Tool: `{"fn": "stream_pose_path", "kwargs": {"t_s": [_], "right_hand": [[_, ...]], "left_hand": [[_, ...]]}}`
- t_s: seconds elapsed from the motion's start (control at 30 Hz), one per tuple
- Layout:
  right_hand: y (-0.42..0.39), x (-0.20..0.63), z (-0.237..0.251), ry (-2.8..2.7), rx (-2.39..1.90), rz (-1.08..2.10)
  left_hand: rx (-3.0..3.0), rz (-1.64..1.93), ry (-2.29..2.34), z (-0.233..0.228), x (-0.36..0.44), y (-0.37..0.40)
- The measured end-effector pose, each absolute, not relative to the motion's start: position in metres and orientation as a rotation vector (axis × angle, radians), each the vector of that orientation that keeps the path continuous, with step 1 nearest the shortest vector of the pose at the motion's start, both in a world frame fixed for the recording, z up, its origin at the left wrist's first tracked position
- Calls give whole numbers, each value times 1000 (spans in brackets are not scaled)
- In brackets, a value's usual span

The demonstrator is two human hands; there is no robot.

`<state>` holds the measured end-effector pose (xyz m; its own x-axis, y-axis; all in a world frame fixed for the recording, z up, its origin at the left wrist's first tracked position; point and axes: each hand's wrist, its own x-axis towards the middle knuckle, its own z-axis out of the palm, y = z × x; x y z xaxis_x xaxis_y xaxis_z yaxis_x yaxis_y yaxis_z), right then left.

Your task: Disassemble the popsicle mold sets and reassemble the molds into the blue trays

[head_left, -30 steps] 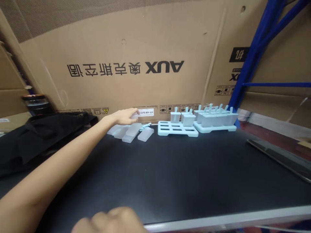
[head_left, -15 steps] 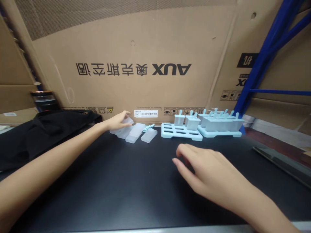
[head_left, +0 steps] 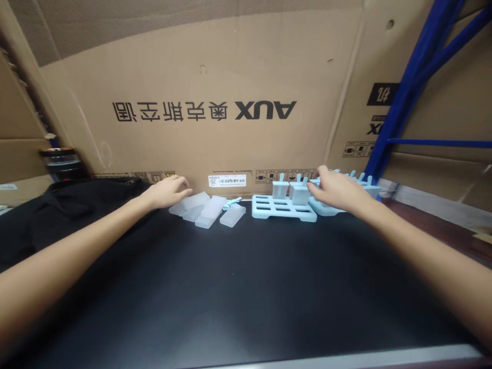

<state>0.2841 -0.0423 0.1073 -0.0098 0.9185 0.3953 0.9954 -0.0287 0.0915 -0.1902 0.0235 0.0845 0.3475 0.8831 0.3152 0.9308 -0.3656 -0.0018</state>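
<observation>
Two hands at the far edge of a black table, one on loose moulds, one at the trays.

Left hand [head_left: 167, 191] rests curled, fingers together, on the loose clear moulds [head_left: 207, 210], which lie flat in a cluster against the cardboard box [head_left: 215, 102]; whether it grips one cannot be told. Right hand [head_left: 333, 189] covers the full tray [head_left: 326, 210], fingers bent toward an upright mould; its grip is hidden. Near tray [head_left: 283, 209] holds two filled moulds [head_left: 290, 189] standing at its back row, remaining slots vacant.
</observation>
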Motion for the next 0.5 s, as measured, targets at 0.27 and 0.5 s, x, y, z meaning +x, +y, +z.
{"fn": "stream_pose_path", "kwargs": {"t_s": [0.27,0.5], "right_hand": [[-25,276,59,-1973,-2079,-332],[-24,270,50,-1908,-2069,-272]], "left_hand": [[-2603,-516,-1219,108,-51,-20],[-2721,-246,-962,58,79,-2]]}}
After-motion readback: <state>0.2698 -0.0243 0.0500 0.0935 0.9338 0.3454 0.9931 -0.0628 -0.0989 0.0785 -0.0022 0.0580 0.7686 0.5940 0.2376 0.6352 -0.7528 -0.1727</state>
